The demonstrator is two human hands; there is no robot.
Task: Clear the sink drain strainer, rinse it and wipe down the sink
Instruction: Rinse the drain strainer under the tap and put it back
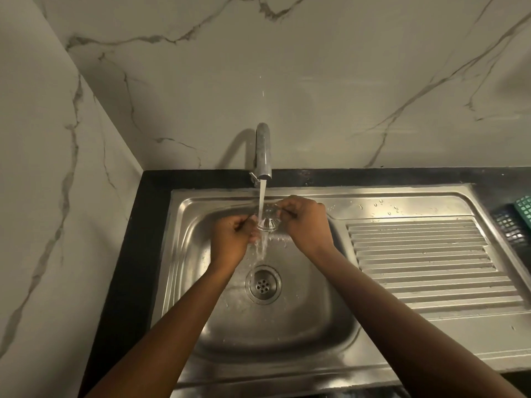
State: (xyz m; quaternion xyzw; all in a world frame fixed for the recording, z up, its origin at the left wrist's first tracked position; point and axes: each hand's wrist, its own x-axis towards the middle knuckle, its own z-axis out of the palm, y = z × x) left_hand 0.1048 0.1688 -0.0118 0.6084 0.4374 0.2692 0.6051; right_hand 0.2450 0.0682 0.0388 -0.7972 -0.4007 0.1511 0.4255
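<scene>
Wall: one big white wall with grey lines, behind the sink and on its left.
Counter: one black counter. The sink sits in it.
Sink: one shiny metal sink. The bowl is wet with drops, so I think the wiping is not done yet.
Ribbed side: one flat part with ridges, right of the bowl, so wet things can drip dry.
Baskets: two at the far right edge, one green basket and one black basket, well away from the bowl.
Hands: two. The left hand pinches the strainer's left edge with curled fingers. The right hand pinches the right edge the same way. Two hands hold it steady under the stream.
Tap: one, at the back, turned on.
Drain hole: one, in the middle of the bowl. Nothing covers it, because the strainer is lifted out.
Strainer: one small metal cup, held in the air between the hands, under the tap and above the drain hole. I think this is the rinse step.
Water: one thin stream. It hits the strainer and falls toward the drain hole.
</scene>
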